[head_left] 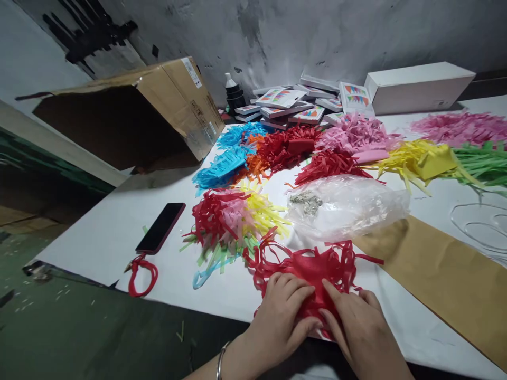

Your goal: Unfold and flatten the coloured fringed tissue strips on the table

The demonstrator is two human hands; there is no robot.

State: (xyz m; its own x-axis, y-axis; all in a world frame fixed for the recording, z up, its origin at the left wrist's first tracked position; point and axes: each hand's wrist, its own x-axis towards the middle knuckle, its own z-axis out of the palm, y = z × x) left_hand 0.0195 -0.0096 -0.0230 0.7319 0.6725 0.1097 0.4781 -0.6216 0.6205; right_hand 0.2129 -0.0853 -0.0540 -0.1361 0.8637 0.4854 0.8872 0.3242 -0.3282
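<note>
A red fringed paper tassel [312, 266] lies at the table's front edge, its cut strips spreading out around a smooth middle. My left hand [283, 311] is on its left part, the fingers bent over the paper and the thumb pointing right. From the other side my right hand [352, 327] grips it, index finger and thumb on the red sheet. The two thumbs nearly meet near the close edge. Just beyond lies a clear plastic bag [348, 208] with small greyish-green bits inside. Left of it sits a pile of red, pink, yellow and green tassels [237, 214].
A phone [160, 228] with a red cord lies left. An open cardboard box [174, 105] leans behind it. Flat printed boxes [285, 100], a white box [420, 87] and coloured tassels [348, 134] line the back. Brown paper [443, 279] and white string [479, 227] lie right.
</note>
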